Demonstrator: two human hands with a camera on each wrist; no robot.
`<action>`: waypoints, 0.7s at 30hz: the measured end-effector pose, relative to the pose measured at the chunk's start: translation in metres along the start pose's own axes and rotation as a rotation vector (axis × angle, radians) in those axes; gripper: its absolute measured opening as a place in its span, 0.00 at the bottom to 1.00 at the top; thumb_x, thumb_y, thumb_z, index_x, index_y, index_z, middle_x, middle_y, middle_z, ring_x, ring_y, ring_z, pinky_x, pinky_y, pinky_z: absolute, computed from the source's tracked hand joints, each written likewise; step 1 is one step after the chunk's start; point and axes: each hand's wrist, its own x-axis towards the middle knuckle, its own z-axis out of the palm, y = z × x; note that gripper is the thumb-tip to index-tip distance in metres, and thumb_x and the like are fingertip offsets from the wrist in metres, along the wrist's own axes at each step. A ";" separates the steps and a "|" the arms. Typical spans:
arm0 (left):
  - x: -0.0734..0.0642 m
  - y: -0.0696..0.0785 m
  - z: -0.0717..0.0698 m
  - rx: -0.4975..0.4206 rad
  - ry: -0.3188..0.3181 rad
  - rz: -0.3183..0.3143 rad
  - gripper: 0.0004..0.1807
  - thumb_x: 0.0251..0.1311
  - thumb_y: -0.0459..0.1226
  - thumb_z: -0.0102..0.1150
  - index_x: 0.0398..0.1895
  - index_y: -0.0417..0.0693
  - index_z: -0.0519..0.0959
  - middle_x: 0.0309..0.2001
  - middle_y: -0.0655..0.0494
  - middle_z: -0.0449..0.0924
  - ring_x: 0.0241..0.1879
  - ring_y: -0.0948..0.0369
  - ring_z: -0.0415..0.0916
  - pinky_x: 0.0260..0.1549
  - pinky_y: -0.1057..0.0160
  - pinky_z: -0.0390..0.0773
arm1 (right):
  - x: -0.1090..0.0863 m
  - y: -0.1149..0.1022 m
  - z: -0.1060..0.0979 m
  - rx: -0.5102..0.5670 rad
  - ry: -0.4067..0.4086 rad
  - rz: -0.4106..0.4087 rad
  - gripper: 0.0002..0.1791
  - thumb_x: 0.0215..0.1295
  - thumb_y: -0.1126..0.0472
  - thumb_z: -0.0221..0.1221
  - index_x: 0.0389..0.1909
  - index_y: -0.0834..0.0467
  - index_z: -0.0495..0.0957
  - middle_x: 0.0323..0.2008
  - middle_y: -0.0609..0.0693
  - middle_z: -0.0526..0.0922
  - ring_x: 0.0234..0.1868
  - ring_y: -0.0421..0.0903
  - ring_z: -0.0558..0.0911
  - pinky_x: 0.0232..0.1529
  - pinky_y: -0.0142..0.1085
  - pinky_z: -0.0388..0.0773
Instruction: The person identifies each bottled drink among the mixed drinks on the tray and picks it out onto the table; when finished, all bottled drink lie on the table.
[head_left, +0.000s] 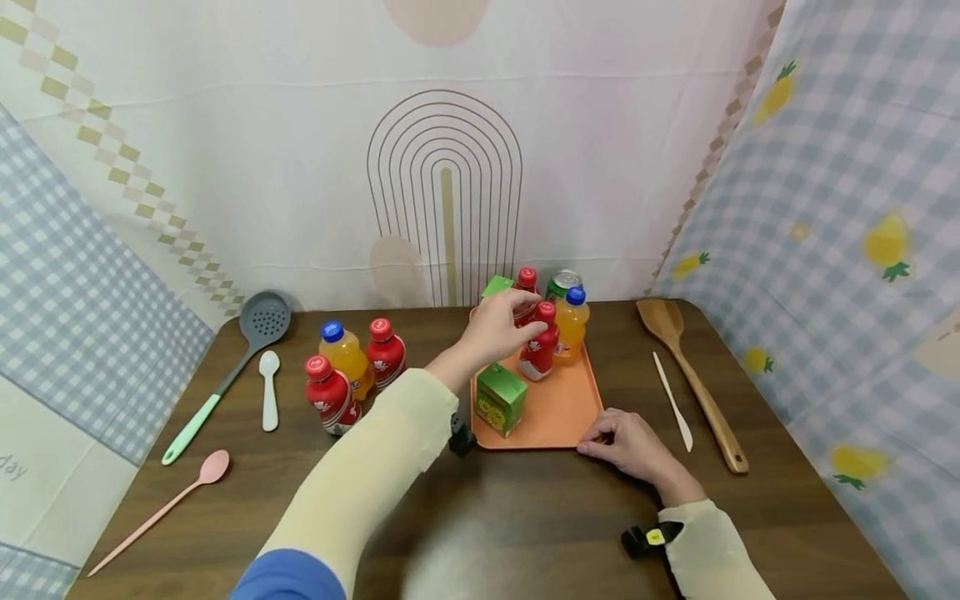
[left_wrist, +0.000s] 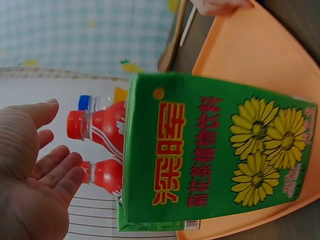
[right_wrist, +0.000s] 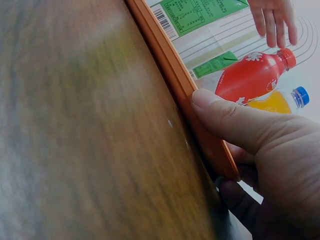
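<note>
An orange tray [head_left: 562, 417] lies on the table. My right hand [head_left: 628, 446] pinches its near right corner, thumb on the rim and fingers below, as the right wrist view shows. Above the tray, my left hand [head_left: 495, 327] has loosely bent fingers beside the caps of two red bottles, a front one [head_left: 540, 350] and a rear one [head_left: 527, 279]. In the left wrist view that hand's fingers [left_wrist: 60, 165] hold nothing. A green drink carton [head_left: 501, 398] stands at the tray's front left. Behind are an orange drink bottle [head_left: 572, 329], a green can [head_left: 562, 285] and another green carton [head_left: 497, 286], partly hidden.
Two red bottles [head_left: 330, 398] and an orange drink bottle [head_left: 347, 358] stand left of the tray. Farther left lie a slotted spatula [head_left: 264, 321], a white spoon [head_left: 269, 392] and a pink spoon [head_left: 213, 467]. On the right are a wooden spatula [head_left: 693, 375] and a white knife [head_left: 673, 404].
</note>
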 end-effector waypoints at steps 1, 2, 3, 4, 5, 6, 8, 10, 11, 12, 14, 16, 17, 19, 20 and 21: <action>0.003 -0.001 0.001 0.005 -0.008 -0.004 0.25 0.60 0.45 0.64 0.60 0.48 0.75 0.58 0.55 0.75 0.57 0.56 0.72 0.54 0.60 0.74 | 0.000 0.000 0.001 0.001 -0.002 0.006 0.03 0.54 0.52 0.70 0.26 0.39 0.85 0.28 0.33 0.80 0.31 0.35 0.77 0.32 0.32 0.75; 0.006 -0.002 0.002 0.008 -0.015 -0.005 0.25 0.61 0.45 0.64 0.60 0.48 0.75 0.58 0.54 0.75 0.58 0.55 0.71 0.55 0.59 0.74 | 0.000 0.000 0.001 0.001 -0.002 0.010 0.03 0.54 0.52 0.70 0.25 0.39 0.85 0.28 0.33 0.80 0.31 0.35 0.77 0.32 0.32 0.75; 0.008 -0.003 0.003 0.007 -0.022 -0.007 0.25 0.61 0.45 0.64 0.60 0.47 0.75 0.59 0.53 0.75 0.58 0.54 0.71 0.55 0.59 0.73 | -0.001 0.001 0.001 0.001 -0.002 0.016 0.03 0.54 0.52 0.70 0.25 0.39 0.85 0.28 0.33 0.80 0.31 0.35 0.77 0.32 0.32 0.75; 0.010 -0.003 0.003 0.001 -0.032 -0.008 0.25 0.61 0.44 0.64 0.61 0.47 0.75 0.59 0.53 0.75 0.59 0.53 0.70 0.55 0.58 0.73 | -0.001 0.000 0.002 0.003 -0.001 0.022 0.04 0.54 0.52 0.70 0.25 0.39 0.85 0.27 0.33 0.80 0.31 0.35 0.77 0.32 0.32 0.75; 0.012 -0.004 0.004 0.002 -0.042 -0.008 0.26 0.61 0.43 0.64 0.61 0.47 0.75 0.59 0.53 0.74 0.59 0.54 0.70 0.55 0.59 0.73 | -0.001 0.001 0.002 0.004 -0.001 0.025 0.04 0.54 0.52 0.70 0.25 0.39 0.85 0.27 0.33 0.80 0.31 0.35 0.77 0.32 0.32 0.75; 0.014 -0.005 0.005 0.001 -0.053 -0.006 0.26 0.61 0.43 0.64 0.62 0.47 0.74 0.60 0.53 0.74 0.59 0.54 0.70 0.55 0.59 0.73 | -0.001 0.001 0.002 0.003 -0.001 0.028 0.04 0.54 0.52 0.70 0.25 0.39 0.85 0.27 0.33 0.80 0.31 0.35 0.77 0.32 0.32 0.75; 0.017 -0.006 0.006 -0.009 -0.077 -0.007 0.26 0.61 0.42 0.64 0.63 0.48 0.73 0.59 0.54 0.75 0.58 0.55 0.71 0.54 0.61 0.74 | -0.001 0.001 0.003 0.004 0.000 0.029 0.04 0.54 0.51 0.70 0.25 0.39 0.85 0.27 0.33 0.80 0.31 0.35 0.77 0.32 0.32 0.75; 0.020 -0.006 0.008 -0.021 -0.098 -0.013 0.27 0.61 0.41 0.64 0.63 0.49 0.73 0.58 0.54 0.76 0.56 0.57 0.73 0.52 0.62 0.75 | -0.001 0.002 0.003 0.004 0.000 0.029 0.04 0.53 0.51 0.70 0.25 0.38 0.85 0.27 0.32 0.80 0.31 0.35 0.77 0.32 0.32 0.75; 0.021 -0.006 0.009 -0.024 -0.105 -0.017 0.27 0.61 0.41 0.64 0.63 0.50 0.73 0.57 0.54 0.76 0.55 0.58 0.73 0.51 0.63 0.76 | -0.001 0.003 0.003 0.002 0.001 0.028 0.04 0.53 0.51 0.70 0.25 0.38 0.84 0.27 0.32 0.80 0.31 0.35 0.77 0.32 0.32 0.75; 0.022 -0.006 0.010 -0.032 -0.109 -0.023 0.26 0.61 0.41 0.64 0.63 0.50 0.73 0.56 0.54 0.77 0.54 0.58 0.74 0.51 0.63 0.76 | -0.001 0.003 0.003 0.001 0.001 0.029 0.03 0.54 0.50 0.70 0.25 0.38 0.84 0.27 0.32 0.80 0.31 0.35 0.77 0.32 0.32 0.75; 0.023 -0.006 0.012 -0.049 -0.114 -0.037 0.26 0.61 0.40 0.64 0.63 0.51 0.74 0.55 0.54 0.77 0.53 0.59 0.75 0.49 0.63 0.77 | -0.001 0.004 0.003 0.000 0.001 0.032 0.03 0.54 0.50 0.70 0.25 0.38 0.84 0.27 0.32 0.80 0.31 0.35 0.77 0.33 0.32 0.75; 0.024 -0.005 0.014 -0.065 -0.112 -0.047 0.25 0.61 0.40 0.63 0.63 0.52 0.74 0.55 0.54 0.78 0.52 0.59 0.75 0.49 0.63 0.78 | -0.001 0.004 0.003 0.000 -0.001 0.033 0.03 0.54 0.50 0.70 0.25 0.38 0.84 0.27 0.32 0.80 0.31 0.35 0.77 0.33 0.32 0.75; 0.024 -0.005 0.014 -0.075 -0.111 -0.050 0.25 0.62 0.40 0.63 0.63 0.52 0.74 0.55 0.54 0.78 0.51 0.59 0.75 0.48 0.63 0.78 | -0.001 0.004 0.002 0.000 -0.002 0.032 0.03 0.54 0.50 0.70 0.25 0.38 0.84 0.27 0.32 0.80 0.31 0.35 0.77 0.33 0.32 0.75; 0.024 -0.005 0.016 -0.091 -0.111 -0.055 0.24 0.62 0.39 0.62 0.63 0.53 0.74 0.55 0.54 0.78 0.51 0.60 0.75 0.48 0.63 0.78 | 0.000 0.004 0.002 0.002 -0.005 0.030 0.03 0.54 0.50 0.70 0.25 0.38 0.84 0.27 0.32 0.80 0.32 0.35 0.77 0.33 0.32 0.75; 0.024 -0.005 0.016 -0.095 -0.110 -0.056 0.24 0.63 0.39 0.62 0.63 0.53 0.74 0.55 0.54 0.77 0.51 0.60 0.75 0.48 0.63 0.78 | 0.000 0.004 0.002 0.001 -0.006 0.029 0.03 0.54 0.50 0.69 0.26 0.38 0.84 0.27 0.32 0.80 0.32 0.35 0.77 0.33 0.32 0.75; 0.024 -0.006 0.016 -0.101 -0.110 -0.056 0.24 0.63 0.39 0.62 0.63 0.53 0.74 0.55 0.54 0.77 0.51 0.60 0.75 0.48 0.63 0.78 | 0.000 0.004 0.002 0.002 -0.007 0.028 0.03 0.54 0.49 0.69 0.26 0.38 0.84 0.27 0.32 0.80 0.32 0.35 0.77 0.33 0.32 0.75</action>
